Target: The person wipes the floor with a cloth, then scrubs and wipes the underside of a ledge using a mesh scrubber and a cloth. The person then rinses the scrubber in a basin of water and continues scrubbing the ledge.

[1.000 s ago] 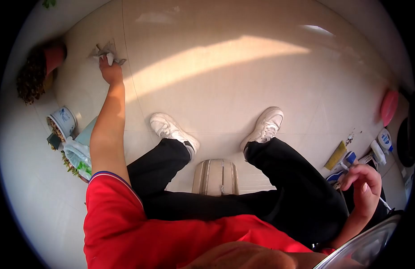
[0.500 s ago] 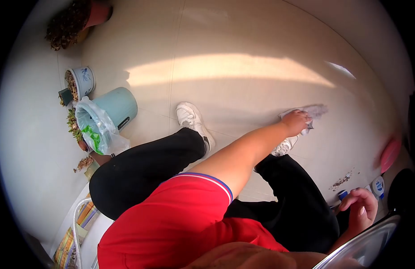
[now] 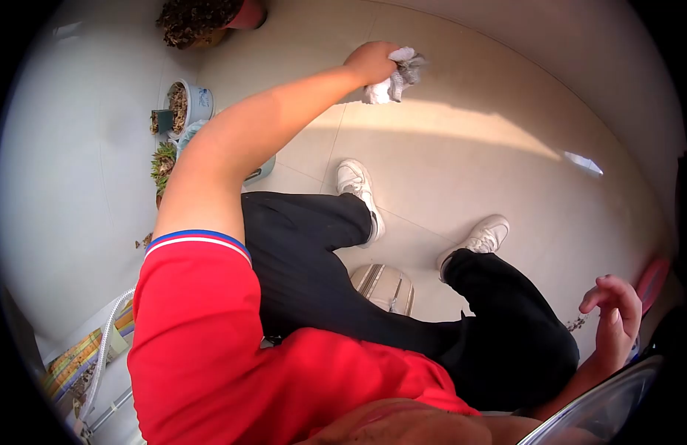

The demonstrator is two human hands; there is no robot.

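My left hand, at the end of the outstretched arm, is closed around a crumpled grey-white cloth. It is at the top of the view, over the pale tiled floor; whether the cloth touches the floor I cannot tell. My right hand hangs at the lower right, fingers loosely curled and thumb apart, with nothing visible in it. Near it lie a pink object and scattered dark crumbs. The left forearm and upper arm hide most of the light-blue bucket.
Along the left wall stand a reddish pot with a dark plant, a white pot and a green succulent. A silvery hose runs at lower left. My white shoes rest on the floor, a striped object between my legs.
My left hand has swung the cloth from beside the right shoe up and left to the far floor. The arm now covers the bucket. My right hand is raised slightly; the view has shifted.
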